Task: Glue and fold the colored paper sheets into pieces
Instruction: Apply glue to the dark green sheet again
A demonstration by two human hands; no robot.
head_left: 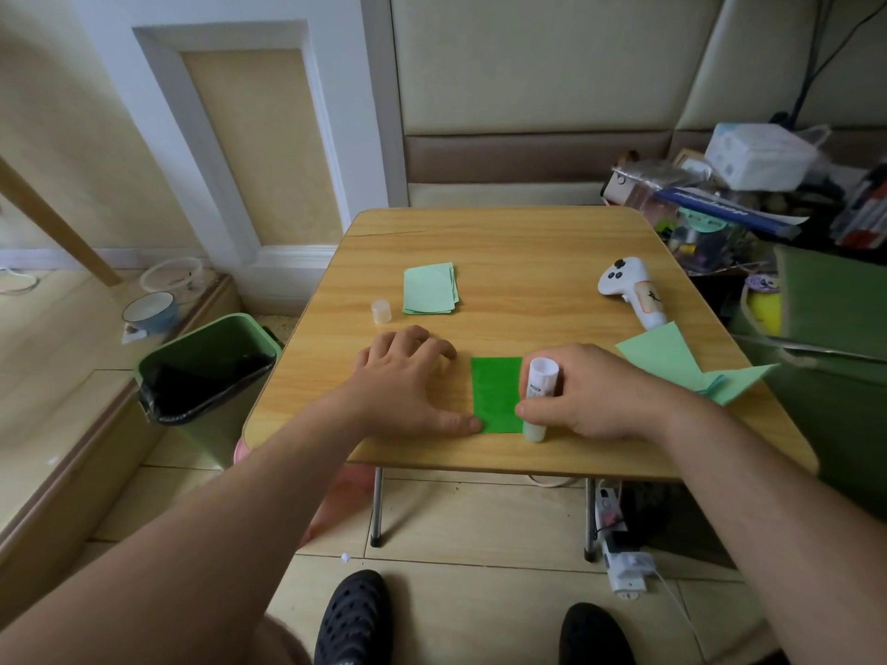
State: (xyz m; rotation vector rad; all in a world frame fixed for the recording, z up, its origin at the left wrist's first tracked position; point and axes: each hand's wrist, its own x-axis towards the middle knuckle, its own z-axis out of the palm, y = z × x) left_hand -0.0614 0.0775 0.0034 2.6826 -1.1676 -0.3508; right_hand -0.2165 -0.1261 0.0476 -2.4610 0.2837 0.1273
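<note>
Bright green rectangular paper sheet lies flat near the front edge of the small wooden folding bench, between the person's two hands.

From the head camera, the left hand rests spread on the bench just left of the sheet, fingers relaxed, with only the thumb tip touching the sheet's near left corner. The right hand grips a white glue stick, fingers curled round the barrel, its lower end down at the sheet's right edge close to the bench's front.

The hold-down looks thin to me: one thumb on one corner. If the stick drags along that edge, the sheet could swivel or ride up with the glue, wrinkling or tearing. The stick also sits right at the paper's border, so a slip would smear glue onto the wood, and the sheet could then stick to the bench when folded. Being so near the front edge, a shove could push the paper off to the floor.

Further back lie a stack of pale green folded pieces and a small translucent cap; left open long, the stick may dry. Loose pale green sheets and a white handheld controller sit on the right.
</note>
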